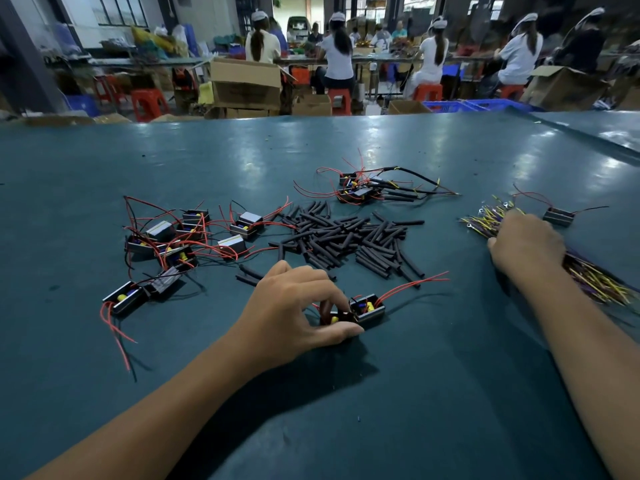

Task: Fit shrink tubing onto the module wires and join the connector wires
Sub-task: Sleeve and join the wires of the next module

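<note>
My left hand (298,303) pinches a small black module (360,311) at lower centre, its red wires (412,282) trailing right. My right hand (526,244) rests on the yellow-and-purple connector wire bundle (588,275) at right; grip hidden, cannot tell. Shrink tubing pile (346,237) lies at centre, loose modules (173,244) left, on the green table (415,393).

Factory assembly hall: big green worktable (346,143) w/ small modules (166,240) & tubing pieces (346,237); far back, workers (337,53) in white caps on red stools (149,103), cardboard boxes (244,84) around.
</note>
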Demonstrator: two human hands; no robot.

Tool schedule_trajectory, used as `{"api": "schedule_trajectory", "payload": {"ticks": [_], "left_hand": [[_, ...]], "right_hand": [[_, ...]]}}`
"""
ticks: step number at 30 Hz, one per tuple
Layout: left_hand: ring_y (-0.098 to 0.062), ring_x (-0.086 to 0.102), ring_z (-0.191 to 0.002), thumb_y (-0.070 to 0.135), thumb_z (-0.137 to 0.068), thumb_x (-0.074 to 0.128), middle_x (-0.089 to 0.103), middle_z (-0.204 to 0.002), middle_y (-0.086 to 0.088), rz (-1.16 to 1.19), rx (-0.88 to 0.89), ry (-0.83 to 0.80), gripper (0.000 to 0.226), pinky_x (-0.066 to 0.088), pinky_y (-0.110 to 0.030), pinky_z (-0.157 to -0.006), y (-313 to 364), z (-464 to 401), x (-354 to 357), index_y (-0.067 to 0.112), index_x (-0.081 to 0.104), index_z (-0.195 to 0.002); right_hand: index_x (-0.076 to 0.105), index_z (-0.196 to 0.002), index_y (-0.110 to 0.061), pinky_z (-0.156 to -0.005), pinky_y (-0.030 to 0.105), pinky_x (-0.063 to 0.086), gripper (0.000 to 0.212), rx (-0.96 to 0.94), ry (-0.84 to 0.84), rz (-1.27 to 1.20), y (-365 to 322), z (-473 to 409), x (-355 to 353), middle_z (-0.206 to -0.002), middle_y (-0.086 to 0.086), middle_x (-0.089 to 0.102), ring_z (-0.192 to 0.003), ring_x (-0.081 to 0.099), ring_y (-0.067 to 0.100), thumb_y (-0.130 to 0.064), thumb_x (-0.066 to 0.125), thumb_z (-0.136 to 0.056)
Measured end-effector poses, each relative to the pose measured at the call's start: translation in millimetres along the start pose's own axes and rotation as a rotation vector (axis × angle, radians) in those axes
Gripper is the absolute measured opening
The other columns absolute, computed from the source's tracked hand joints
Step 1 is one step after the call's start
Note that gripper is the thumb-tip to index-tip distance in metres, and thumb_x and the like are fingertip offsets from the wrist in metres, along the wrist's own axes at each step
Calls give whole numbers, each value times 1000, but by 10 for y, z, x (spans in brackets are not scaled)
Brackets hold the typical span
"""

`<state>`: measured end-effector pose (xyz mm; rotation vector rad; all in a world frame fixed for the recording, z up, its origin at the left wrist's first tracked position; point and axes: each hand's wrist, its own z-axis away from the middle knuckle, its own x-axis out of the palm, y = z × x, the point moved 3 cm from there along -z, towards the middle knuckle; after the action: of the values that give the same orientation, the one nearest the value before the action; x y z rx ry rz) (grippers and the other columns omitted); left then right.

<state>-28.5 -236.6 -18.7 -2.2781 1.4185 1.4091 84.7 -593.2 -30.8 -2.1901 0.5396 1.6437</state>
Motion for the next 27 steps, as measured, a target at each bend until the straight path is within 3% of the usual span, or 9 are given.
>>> {"api": "schedule_trajectory", "payload": {"ticks": [8,13,16,18,20,22,24,27], "left_hand": [[5,46,-67,45,-94,56,52,-69,24,31,-98,184,36,38,-44,-66,-155,-7,-142,19,69,-73],[-1,47,-65,44,-95,54,53,-69,19,5,-103,186,37,40,-43,-65,-205,3,-109,18,70,-74],[1,45,-65,43,-96,54,52,-68,19,-7,-103,197,37,39,-39,-64,-207,-5,-107,17,70,-74],[5,45,-67,41,-96,54,51,-69,21,2,-111,212,37,38,-36,-65,-216,-13,-113,16,71,-75],[4,48,-68,40,-96,54,53,-69,20,32,-111,223,37,38,-33,-66,-213,-13,-108,15,71,-76],[-4,53,-67,38,-96,55,56,-69,16,118,-133,217,35,38,-29,-65,-184,-16,-98,14,72,-78],[-14,55,-67,37,-95,57,60,-73,11,262,-179,209,31,41,-28,-62,-149,-26,-88,13,72,-83],[-20,57,-74,34,-95,60,65,-84,5,421,-230,148,23,43,-20,-67,-94,-26,-52,14,72,-93]], "right_hand": [[57,-129,-4,-98,41,40,36,10,52,119,-47,-38,69,-131,20,58,-121,54,38,-14,47,-96],[51,-130,1,-101,44,39,36,-13,78,16,-91,1,-72,-133,24,54,-124,50,41,-14,49,-98],[56,-113,-1,-90,46,44,20,-220,176,-377,-216,142,-331,-116,26,60,-108,57,41,-16,53,-100],[57,-104,-9,-79,40,47,6,-395,157,-758,-367,365,-534,-97,14,68,-87,62,32,-14,56,-99],[57,-103,-17,-60,29,50,9,-436,-81,-1271,-562,643,-701,-81,0,68,-68,62,13,-9,58,-99],[57,-112,-14,-47,18,46,20,-415,-395,-1722,-774,907,-785,-74,-3,66,-62,62,6,-7,59,-94],[58,-115,-9,-44,15,45,28,-416,-542,-1917,-937,1109,-830,-73,-2,66,-63,63,7,-12,59,-87],[57,-115,-6,-45,15,46,31,-410,-629,-2039,-1083,1331,-837,-75,2,66,-65,63,9,-13,58,-85]]}}
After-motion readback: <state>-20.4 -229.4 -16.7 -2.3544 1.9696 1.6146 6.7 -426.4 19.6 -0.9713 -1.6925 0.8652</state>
